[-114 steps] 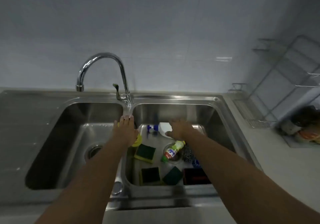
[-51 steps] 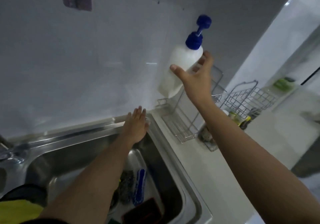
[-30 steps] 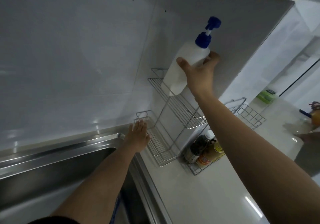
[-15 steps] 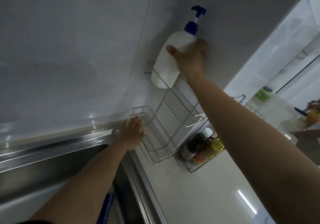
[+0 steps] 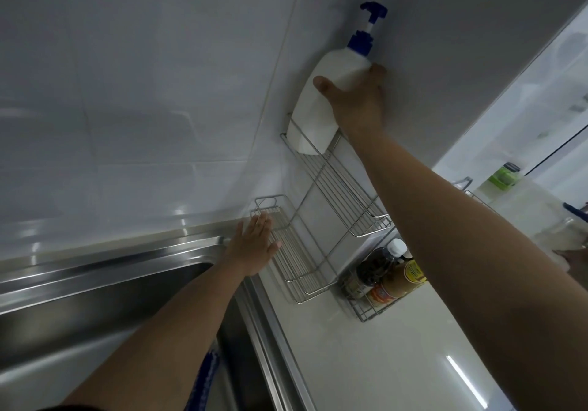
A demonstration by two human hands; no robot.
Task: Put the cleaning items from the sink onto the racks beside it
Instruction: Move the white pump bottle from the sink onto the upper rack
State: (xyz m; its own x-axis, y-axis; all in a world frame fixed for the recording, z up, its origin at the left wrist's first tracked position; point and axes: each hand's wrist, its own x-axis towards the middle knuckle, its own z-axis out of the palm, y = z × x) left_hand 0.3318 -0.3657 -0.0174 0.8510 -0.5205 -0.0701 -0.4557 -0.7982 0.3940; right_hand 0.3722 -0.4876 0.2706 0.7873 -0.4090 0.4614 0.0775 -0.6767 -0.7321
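White pump bottle [image 5: 321, 105] sits at the far end of the upper rack [image 5: 342, 188], the right hand [image 5: 356, 102] gripping it. Left hand [image 5: 254, 245] rests flat, fingers apart, beside the bare lower rack [image 5: 296, 261]. Most items probably remain in the sink [image 5: 111, 283].

Dim, wide-angle warp, perhaps slight blur

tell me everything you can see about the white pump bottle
The pump bottle is white, plastic-looking and opaque, with a blue collar and a blue pump head on a white stem. It stands roughly upright at the wall end of the wire rack's upper shelf, its base behind the shelf's rail. The right hand grips its upper body, thumb in front. No label shows.
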